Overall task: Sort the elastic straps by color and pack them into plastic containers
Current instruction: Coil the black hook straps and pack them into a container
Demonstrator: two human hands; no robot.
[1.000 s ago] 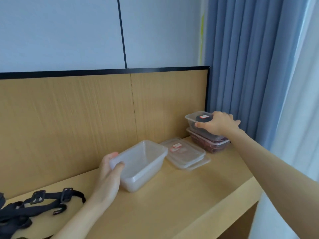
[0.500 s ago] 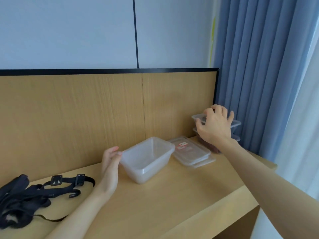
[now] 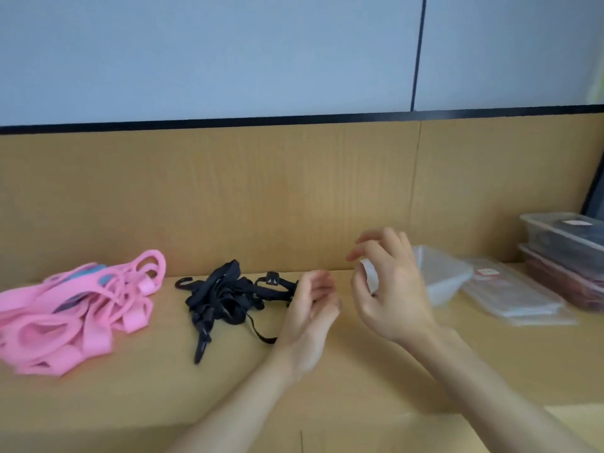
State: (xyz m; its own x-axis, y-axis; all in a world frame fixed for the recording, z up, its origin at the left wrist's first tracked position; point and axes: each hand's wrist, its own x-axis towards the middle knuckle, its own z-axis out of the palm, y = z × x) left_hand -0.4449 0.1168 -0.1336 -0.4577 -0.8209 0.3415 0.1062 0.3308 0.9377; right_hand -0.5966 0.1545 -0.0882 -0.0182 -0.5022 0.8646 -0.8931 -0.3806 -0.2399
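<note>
Straps lay in two heaps on the desk (image 3: pixel 327 387), against the wood panel (image 3: pixel 261 191): pink straps (image 3: pixel 75 308) at the far left of the frame, black straps (image 3: pixel 228 295) nearer the centre. At the right edge two lidded containers (image 3: pixel 568 243) stood stacked, with flat lids (image 3: pixel 510 295) beside them and an empty tub (image 3: pixel 441 279) left of those. The right hand (image 3: pixel 392 289) hung in front of the tub's left end, hiding it, its fingers loosely spread and gripping nothing. The left hand (image 3: pixel 313 305) hovered just right of the black straps, covering their right tip, its fingers slackly curled and empty. The pink straps lay well apart from both hands.
</note>
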